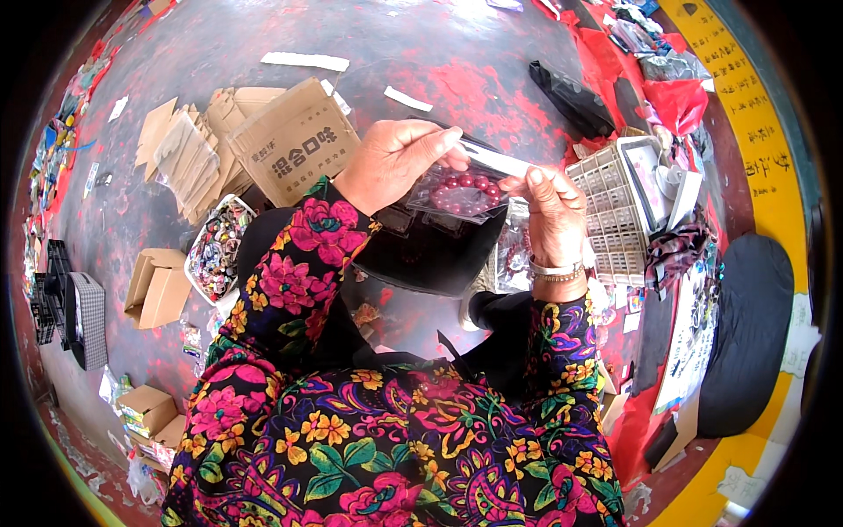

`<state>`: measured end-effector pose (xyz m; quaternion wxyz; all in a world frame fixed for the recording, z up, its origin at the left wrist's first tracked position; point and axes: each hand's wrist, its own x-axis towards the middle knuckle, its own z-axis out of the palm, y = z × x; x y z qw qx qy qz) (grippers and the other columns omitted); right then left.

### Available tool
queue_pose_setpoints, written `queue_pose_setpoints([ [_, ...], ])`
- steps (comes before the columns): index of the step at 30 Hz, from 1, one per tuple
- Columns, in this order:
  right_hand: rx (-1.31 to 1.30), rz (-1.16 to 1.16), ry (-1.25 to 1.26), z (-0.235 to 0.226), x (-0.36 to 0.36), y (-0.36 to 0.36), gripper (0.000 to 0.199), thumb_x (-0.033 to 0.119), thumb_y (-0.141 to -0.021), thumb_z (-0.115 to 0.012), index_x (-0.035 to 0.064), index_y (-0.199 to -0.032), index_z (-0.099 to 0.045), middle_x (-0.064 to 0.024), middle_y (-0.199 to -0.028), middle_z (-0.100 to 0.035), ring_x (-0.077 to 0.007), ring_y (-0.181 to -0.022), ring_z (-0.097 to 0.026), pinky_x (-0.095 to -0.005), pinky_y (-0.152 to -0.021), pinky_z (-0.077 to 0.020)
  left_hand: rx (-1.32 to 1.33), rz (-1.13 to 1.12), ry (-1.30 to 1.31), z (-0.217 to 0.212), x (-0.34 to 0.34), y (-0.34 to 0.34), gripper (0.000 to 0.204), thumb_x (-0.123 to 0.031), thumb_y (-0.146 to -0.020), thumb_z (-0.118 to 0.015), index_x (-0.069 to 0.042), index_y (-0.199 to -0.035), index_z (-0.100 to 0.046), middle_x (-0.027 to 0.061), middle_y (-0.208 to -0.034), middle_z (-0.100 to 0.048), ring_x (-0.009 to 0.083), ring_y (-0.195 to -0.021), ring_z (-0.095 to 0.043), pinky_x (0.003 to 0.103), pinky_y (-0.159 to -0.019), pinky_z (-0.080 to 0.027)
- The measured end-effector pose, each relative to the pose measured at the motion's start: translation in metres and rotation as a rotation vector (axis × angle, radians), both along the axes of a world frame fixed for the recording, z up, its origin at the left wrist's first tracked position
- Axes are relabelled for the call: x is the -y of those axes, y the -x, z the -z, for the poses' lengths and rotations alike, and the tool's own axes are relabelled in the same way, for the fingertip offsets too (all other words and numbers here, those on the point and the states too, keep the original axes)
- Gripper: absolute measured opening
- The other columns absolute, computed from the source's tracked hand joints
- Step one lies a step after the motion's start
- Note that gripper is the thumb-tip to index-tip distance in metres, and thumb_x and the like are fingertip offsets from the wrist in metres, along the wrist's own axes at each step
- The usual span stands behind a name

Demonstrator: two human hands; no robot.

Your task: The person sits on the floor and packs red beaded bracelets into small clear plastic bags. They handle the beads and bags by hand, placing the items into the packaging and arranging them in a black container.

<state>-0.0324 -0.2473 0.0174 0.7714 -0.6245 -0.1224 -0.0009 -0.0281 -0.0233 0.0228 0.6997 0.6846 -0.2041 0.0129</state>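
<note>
Two hands [392,164] [558,215] pinch a clear bag's [496,162] edge, floor [439,48] stretching beyond.

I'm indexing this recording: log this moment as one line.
left hand: pinching top edge of clear bag | right hand: pinching same edge | bag contents: red beads

left of the pale basket [608,215], dark printed characters [327,135] mark a cardboard box [294,142]; right of the basket, dark lettering [736,86] lines a yellow strip [777,158].

Between left hand [399,160] and right hand [557,211], a bag [424,197] holds a bead bracelet [465,205]; a cardboard box [294,140] lies left, a basket [608,215] right.
</note>
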Motion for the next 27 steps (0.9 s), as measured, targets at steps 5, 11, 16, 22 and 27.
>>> queue_pose_setpoints([
  [5,0.033,-0.026,-0.012,-0.002,-0.001,0.001,0.019,0.019,-0.089,-0.056,0.0010,-0.088,-0.062,-0.0095,-0.077,-0.065,-0.0161,-0.070,-0.062,-0.0255,-0.063,-0.0464,-0.026,0.089,0.071,-0.001,-0.001,-0.001,0.043,-0.031,-0.096,-0.039,0.003,-0.087,-0.064,0.0071,-0.083,-0.066,0.0102,-0.074,-0.058,0.023,-0.066,-0.043],
  [11,0.027,-0.031,-0.062,-0.001,0.002,0.000,0.018,0.019,-0.089,-0.056,0.0014,-0.090,-0.061,-0.0102,-0.076,-0.065,-0.0170,-0.069,-0.062,-0.0253,-0.060,-0.0463,-0.008,0.163,0.191,0.001,-0.001,-0.002,0.043,-0.033,-0.096,-0.041,0.002,-0.089,-0.065,0.0071,-0.085,-0.066,0.0100,-0.075,-0.058,0.022,-0.066,-0.043],
  [16,0.014,-0.012,-0.069,0.001,0.002,-0.001,0.017,0.017,-0.089,-0.056,0.0006,-0.090,-0.061,-0.0110,-0.077,-0.066,-0.0165,-0.069,-0.062,-0.0250,-0.060,-0.0463,-0.079,0.116,0.104,0.000,0.003,0.001,0.025,-0.017,-0.093,-0.048,0.003,-0.099,-0.063,0.0097,-0.090,-0.066,0.0121,-0.082,-0.057,0.024,-0.074,-0.044],
  [22,0.082,0.087,0.016,-0.006,-0.002,0.003,0.016,0.015,-0.088,-0.057,-0.0002,-0.088,-0.063,-0.0102,-0.078,-0.066,-0.0155,-0.070,-0.062,-0.0240,-0.062,-0.0453,-0.014,0.116,0.147,0.008,-0.001,-0.003,0.022,-0.011,-0.092,-0.050,0.003,-0.103,-0.062,0.0087,-0.089,-0.066,0.0128,-0.085,-0.059,0.025,-0.079,-0.046],
  [27,0.105,0.132,0.068,-0.007,0.001,0.004,0.013,0.012,-0.087,-0.058,-0.0001,-0.086,-0.065,-0.0087,-0.078,-0.066,-0.0132,-0.071,-0.060,-0.0237,-0.062,-0.0446,-0.096,0.087,0.116,-0.004,-0.001,0.000,0.024,-0.010,-0.091,-0.050,0.002,-0.110,-0.059,0.0095,-0.095,-0.065,0.0137,-0.092,-0.059,0.027,-0.085,-0.045],
])
